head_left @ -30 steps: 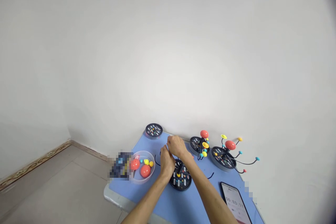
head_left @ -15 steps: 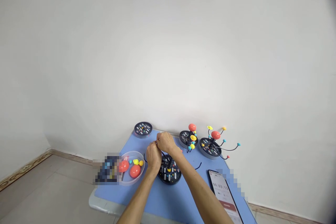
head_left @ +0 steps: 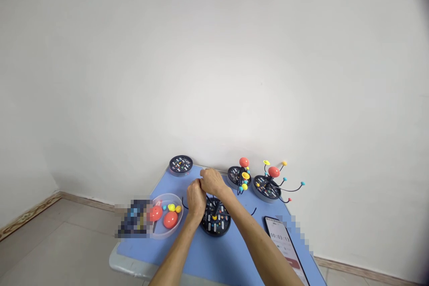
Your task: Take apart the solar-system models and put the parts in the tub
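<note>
My left hand [head_left: 195, 198] and my right hand [head_left: 212, 182] meet above a round black base [head_left: 215, 222] with coloured marks on the blue table [head_left: 187, 250]. Both hands have their fingers pinched together over a thin black part too small to name. A thin black wire arm [head_left: 183, 203] lies on the table to the left of the hands. To their left a clear bowl [head_left: 166, 215] holds red, yellow and blue balls.
Two assembled planet models [head_left: 241, 175] [head_left: 272, 183] stand at the back right. Another black base [head_left: 181, 164] sits at the back left corner. A phone [head_left: 284, 241] showing a timer lies at the right. A blurred box [head_left: 132, 218] is by the bowl. A white wall stands behind.
The view has shifted, so everything slid left in the picture. My two hands have stayed close together above the black base, with the left one drawn slightly nearer the right.
</note>
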Tool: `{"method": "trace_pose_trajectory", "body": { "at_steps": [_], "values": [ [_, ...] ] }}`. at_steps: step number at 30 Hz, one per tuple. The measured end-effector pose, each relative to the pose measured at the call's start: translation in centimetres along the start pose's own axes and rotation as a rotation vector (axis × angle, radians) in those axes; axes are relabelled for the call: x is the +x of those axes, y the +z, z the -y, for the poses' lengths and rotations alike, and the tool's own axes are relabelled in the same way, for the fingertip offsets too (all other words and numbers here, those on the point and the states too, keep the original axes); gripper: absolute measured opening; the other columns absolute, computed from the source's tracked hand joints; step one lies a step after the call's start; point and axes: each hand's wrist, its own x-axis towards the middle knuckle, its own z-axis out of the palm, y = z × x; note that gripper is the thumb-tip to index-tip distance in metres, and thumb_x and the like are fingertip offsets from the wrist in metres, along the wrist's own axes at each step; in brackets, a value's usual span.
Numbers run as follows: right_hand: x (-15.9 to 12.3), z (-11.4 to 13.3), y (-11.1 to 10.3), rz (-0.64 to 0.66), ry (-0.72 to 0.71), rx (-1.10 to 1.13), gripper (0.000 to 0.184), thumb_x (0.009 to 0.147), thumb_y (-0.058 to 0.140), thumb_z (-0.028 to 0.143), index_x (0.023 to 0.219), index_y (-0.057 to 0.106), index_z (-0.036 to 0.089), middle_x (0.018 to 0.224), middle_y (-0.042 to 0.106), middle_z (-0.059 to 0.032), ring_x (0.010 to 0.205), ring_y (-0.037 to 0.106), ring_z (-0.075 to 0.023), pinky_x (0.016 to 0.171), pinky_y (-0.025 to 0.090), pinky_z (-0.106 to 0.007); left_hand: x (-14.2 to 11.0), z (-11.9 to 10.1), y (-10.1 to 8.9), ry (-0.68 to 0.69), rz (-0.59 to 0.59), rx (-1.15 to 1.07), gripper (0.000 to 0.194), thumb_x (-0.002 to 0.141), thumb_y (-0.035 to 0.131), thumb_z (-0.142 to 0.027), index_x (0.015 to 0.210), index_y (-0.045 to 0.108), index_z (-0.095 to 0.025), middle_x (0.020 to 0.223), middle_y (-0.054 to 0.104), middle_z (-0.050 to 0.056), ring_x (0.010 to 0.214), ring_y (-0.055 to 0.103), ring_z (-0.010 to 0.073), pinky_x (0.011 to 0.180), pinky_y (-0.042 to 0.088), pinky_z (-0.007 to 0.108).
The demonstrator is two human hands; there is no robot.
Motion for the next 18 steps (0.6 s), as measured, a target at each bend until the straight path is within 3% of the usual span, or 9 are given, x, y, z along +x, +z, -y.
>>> {"method": "trace_pose_trajectory", "body": {
  "at_steps": [18],
  "values": [
    [0.15,-0.39,0.39,0.012,-0.223,-0.069,0.026,0.088,0.049,0.011,0.099,0.073,0.010,0.102,0.071,-0.0163,0.105,0.060,-0.0249,0.088,0.040,-0.030,-0.14,0.18,-0.13,0.032,-0.021,-0.065,0.023,0.085,0.049,-0.001,0.086,0.068,-0.015,0.093,0.076,0.012,0.083,0.070,0.0209,0.070,0.043,0.027]
  ]
}}
